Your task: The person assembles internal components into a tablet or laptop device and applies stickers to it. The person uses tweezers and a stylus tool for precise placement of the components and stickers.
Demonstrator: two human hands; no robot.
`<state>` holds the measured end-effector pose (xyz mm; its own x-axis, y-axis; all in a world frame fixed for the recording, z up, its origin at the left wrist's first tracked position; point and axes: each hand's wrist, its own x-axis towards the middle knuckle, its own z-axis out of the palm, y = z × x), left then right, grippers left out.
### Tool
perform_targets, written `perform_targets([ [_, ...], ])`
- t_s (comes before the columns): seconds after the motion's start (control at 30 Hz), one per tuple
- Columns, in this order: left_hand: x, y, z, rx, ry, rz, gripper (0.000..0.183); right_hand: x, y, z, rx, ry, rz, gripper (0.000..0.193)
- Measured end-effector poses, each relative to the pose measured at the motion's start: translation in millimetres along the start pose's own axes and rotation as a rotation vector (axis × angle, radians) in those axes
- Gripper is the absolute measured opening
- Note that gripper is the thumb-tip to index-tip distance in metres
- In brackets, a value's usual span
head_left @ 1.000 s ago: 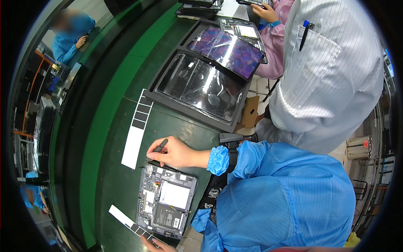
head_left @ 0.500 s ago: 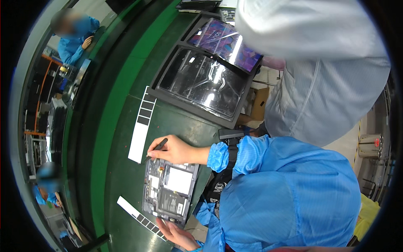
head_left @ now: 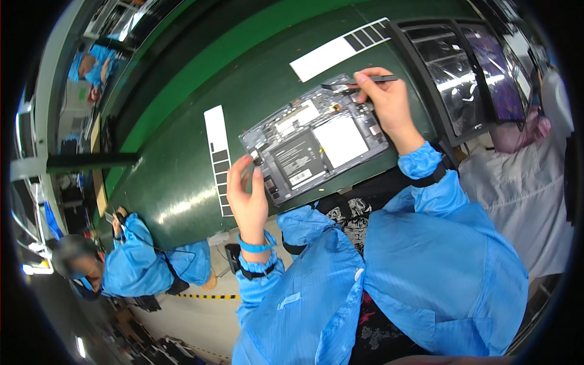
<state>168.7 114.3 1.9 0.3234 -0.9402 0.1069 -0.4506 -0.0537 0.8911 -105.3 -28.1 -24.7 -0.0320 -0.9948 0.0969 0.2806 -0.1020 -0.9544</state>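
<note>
An opened tablet [head_left: 356, 161] lies on the green bench with its insides showing: a black battery [head_left: 297, 159], a white panel [head_left: 340, 141] and circuit boards. My right hand [head_left: 392, 109] is closed on dark tweezers [head_left: 384, 78], whose tips reach over the tablet's far right corner; whether they grip anything is too small to tell. At the tablet's left edge, my left hand [head_left: 246, 198] has its thumb and fingers curved and apart, nothing visible in them. The fingertips are at or very near the casing; contact is unclear.
White strips with black blocks lie on the bench, one beyond the tablet [head_left: 325, 58] and one to its left [head_left: 216, 128]. A dark tray [head_left: 426, 79] with film-covered screens stands at right. A co-worker in blue [head_left: 137, 258] sits at left; someone in grey [head_left: 517, 188] is at right.
My view has turned, so the bench, tablet and tray appear rotated. The left hand has come from the tablet's lower edge in the picture fully into view; the right still holds the tweezers.
</note>
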Motion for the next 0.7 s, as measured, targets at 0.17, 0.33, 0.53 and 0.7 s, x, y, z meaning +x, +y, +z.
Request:
perform_targets([
  [0.17,60.0,35.6,7.8,-0.083,-0.286,-0.144,0.025,8.8,-30.0,32.0,-0.077,-0.266,0.135,0.017],
  [0.33,104.4,35.1,46.2,-0.029,-0.539,-0.243,0.029,29.8,-14.4,46.1,-0.182,-0.37,0.239,0.022],
  [0.53,112.9,24.5,56.9,-0.051,-0.551,-0.295,0.024,30.9,1.2,40.1,-0.176,-0.353,0.274,0.021],
  [0.7,113.2,33.1,63.5,-0.001,-0.503,-0.331,0.025,29.8,3.8,38.7,-0.2,-0.307,0.215,0.018],
])
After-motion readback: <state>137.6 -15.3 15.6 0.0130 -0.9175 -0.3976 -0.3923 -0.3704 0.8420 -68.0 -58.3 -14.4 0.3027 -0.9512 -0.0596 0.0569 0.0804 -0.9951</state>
